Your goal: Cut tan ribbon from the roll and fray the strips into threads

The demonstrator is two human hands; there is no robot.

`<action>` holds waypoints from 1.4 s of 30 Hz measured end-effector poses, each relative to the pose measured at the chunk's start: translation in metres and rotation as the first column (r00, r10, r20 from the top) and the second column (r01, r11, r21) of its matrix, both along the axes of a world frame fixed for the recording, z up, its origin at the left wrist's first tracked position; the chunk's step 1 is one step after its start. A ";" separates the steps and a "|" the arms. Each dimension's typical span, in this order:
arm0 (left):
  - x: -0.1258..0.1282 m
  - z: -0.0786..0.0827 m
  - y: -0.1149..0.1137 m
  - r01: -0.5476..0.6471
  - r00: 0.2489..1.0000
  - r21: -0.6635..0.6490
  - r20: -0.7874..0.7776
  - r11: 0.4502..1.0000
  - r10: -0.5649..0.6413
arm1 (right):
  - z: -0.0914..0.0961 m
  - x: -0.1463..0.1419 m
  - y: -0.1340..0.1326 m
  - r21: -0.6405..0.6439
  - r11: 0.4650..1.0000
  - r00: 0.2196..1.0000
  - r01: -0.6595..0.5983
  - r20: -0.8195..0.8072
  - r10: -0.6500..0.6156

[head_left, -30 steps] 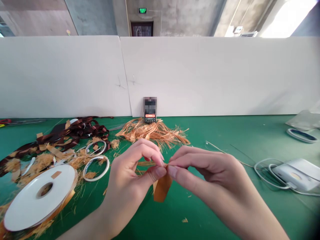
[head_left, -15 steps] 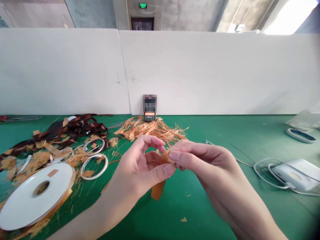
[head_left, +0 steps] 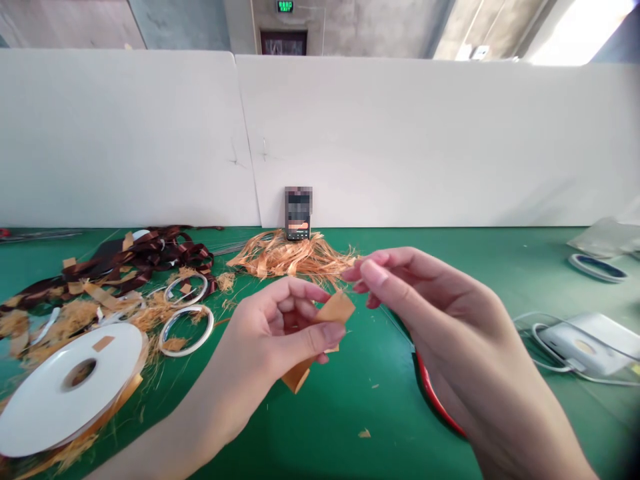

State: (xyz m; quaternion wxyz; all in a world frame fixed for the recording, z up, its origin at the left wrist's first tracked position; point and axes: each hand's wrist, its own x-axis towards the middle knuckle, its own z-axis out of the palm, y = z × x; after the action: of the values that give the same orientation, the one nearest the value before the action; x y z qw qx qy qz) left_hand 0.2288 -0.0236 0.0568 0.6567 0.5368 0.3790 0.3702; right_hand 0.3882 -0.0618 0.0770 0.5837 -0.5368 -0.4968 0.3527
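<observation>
My left hand [head_left: 280, 333] pinches a folded strip of tan ribbon [head_left: 337, 308] between thumb and fingers; one end curls out below the hand. My right hand [head_left: 415, 293] is up and to the right, apart from the ribbon, with thumb and forefinger pressed together. Whatever may be between those fingertips is too small to make out. Partly covered by the right forearm, a red curved handle [head_left: 431, 390] lies on the table. Beyond both hands spreads a bundle of orange-tan fibre strands [head_left: 280, 257].
At left lie a white spool [head_left: 50, 387] of tan ribbon, two tape rings [head_left: 206, 333] and tangled dark brown ribbon [head_left: 193, 257] among scraps. A phone [head_left: 299, 217] leans on the white partition [head_left: 425, 147]. On the right are a white cabled device [head_left: 597, 340] and another ring [head_left: 597, 268].
My right hand has drawn away from the ribbon, up and to the right. The ribbon stays in my left hand, which has shifted slightly left. The red handle has come into view.
</observation>
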 end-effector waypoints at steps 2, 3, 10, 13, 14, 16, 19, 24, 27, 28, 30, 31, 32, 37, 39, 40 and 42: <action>0.001 0.002 0.000 0.015 1.000 -0.009 -0.005 1.000 -0.015 | 0.000 -0.001 0.000 -0.003 0.999 0.999 -0.045 0.005 0.045; 0.001 0.003 0.000 0.021 1.000 -0.011 -0.007 1.000 -0.021 | -0.001 -0.001 0.000 -0.006 0.998 0.998 -0.062 0.005 0.062; 0.004 0.013 -0.004 -0.028 0.997 -0.068 -0.078 0.997 0.023 | -0.003 0.006 0.000 0.093 0.987 0.992 0.128 -0.017 -0.127; 0.006 0.017 -0.006 -0.050 0.997 -0.084 -0.065 0.995 0.045 | 0.001 0.005 -0.001 0.051 0.993 0.994 0.103 -0.033 -0.102; 0.007 0.018 -0.007 -0.064 0.997 -0.086 -0.059 0.994 0.059 | 0.002 0.004 -0.001 0.023 0.997 0.997 0.067 -0.037 -0.066; 0.008 0.019 -0.008 -0.077 0.996 -0.083 -0.051 0.994 0.072 | 0.003 0.002 0.000 -0.040 0.999 0.999 -0.025 -0.040 0.024; 0.008 0.018 -0.009 -0.072 0.996 -0.077 -0.059 0.994 0.067 | 0.004 0.002 0.001 -0.097 0.990 0.995 -0.102 -0.026 0.100; 0.003 0.011 -0.004 0.000 0.997 -0.049 -0.074 0.999 -0.003 | 0.003 0.006 0.001 -0.009 0.997 0.995 0.075 0.065 -0.074; 0.001 0.008 -0.001 0.025 0.996 -0.035 -0.079 0.999 -0.027 | 0.003 0.007 -0.001 0.057 0.981 0.979 0.184 0.079 -0.188; 0.001 0.008 0.000 0.026 0.996 -0.036 -0.081 0.999 -0.029 | 0.003 0.007 -0.001 0.063 0.977 0.975 0.201 0.078 -0.206; 0.001 0.007 0.000 0.033 0.997 -0.038 -0.073 0.999 -0.036 | 0.003 0.007 -0.002 0.066 0.976 0.974 0.209 0.072 -0.214; 0.001 0.007 0.001 0.036 0.997 -0.039 -0.066 0.999 -0.039 | 0.004 0.006 -0.002 0.062 0.977 0.975 0.205 0.068 -0.209; 0.001 0.007 0.001 0.039 0.997 -0.038 -0.059 0.999 -0.041 | 0.004 0.006 -0.002 0.052 0.979 0.978 0.195 0.066 -0.198; 0.000 0.006 0.001 0.041 0.996 -0.036 -0.072 0.998 -0.044 | 0.006 0.005 0.000 -0.125 0.992 0.999 -0.017 0.049 0.023; -0.001 0.006 0.000 0.036 0.996 -0.038 -0.081 0.999 -0.039 | 0.007 0.005 0.001 -0.177 0.981 0.995 -0.078 0.044 0.087; -0.001 0.007 0.000 0.038 0.996 -0.038 -0.079 0.999 -0.041 | 0.007 0.006 0.001 -0.186 0.980 0.995 -0.073 0.053 0.085; -0.001 0.008 0.000 0.040 0.996 -0.040 -0.072 0.998 -0.043 | 0.007 0.008 0.000 -0.168 0.986 0.995 -0.020 0.092 0.036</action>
State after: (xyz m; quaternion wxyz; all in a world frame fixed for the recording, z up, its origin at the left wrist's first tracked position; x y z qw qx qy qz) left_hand 0.2278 -0.0237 0.0643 0.6599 0.5450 0.3987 0.3294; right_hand 0.3960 -0.0614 0.0842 0.5077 -0.5927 -0.5001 0.3753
